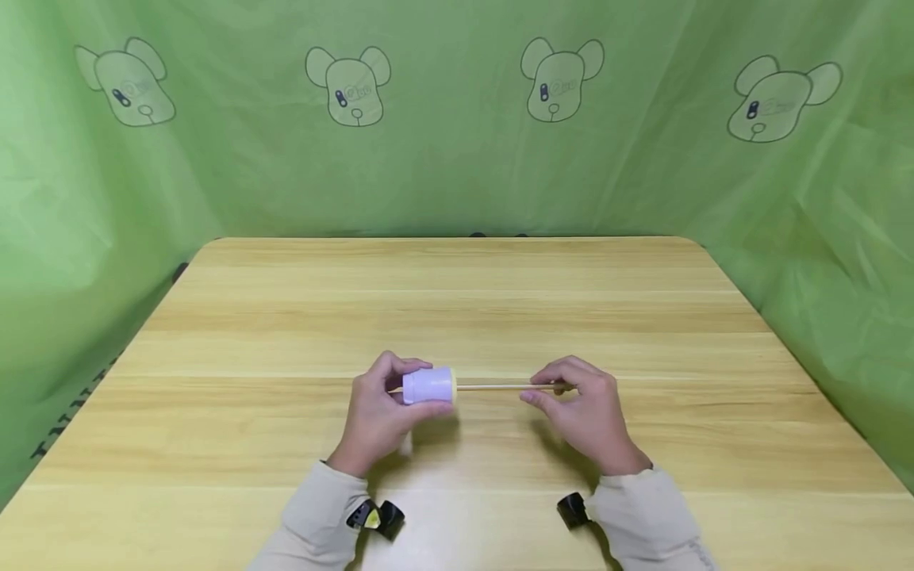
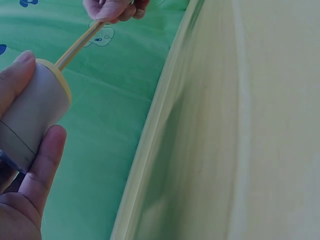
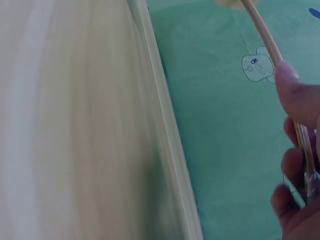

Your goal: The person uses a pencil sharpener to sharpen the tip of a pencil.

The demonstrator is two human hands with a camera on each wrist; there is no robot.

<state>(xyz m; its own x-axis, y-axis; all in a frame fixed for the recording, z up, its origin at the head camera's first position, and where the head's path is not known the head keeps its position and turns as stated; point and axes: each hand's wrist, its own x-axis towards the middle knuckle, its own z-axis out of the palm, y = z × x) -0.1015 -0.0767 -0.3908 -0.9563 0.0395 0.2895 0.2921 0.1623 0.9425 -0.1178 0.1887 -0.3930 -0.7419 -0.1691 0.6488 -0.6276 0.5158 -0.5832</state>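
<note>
My left hand (image 1: 377, 408) grips a small lilac cylinder (image 1: 427, 386) with a pale yellow rim at its right end, thumb on the near side and fingers on the far side. From that rim a thin wooden stick (image 1: 493, 387) runs level to my right hand (image 1: 585, 400), which pinches it between thumb and fingers. In the left wrist view the stick (image 2: 77, 47) meets the yellow-rimmed end of the cylinder (image 2: 37, 110). A silvery, darker part (image 3: 311, 182) shows at the stick's other end in the right wrist view, partly hidden by the fingers. Both things are held above the table.
The wooden table (image 1: 457, 301) spreads under both hands, with rounded far corners. A green cloth (image 1: 450, 174) printed with bear heads hangs behind it and along the sides. Black wrist devices (image 1: 573, 511) are worn at both sleeves.
</note>
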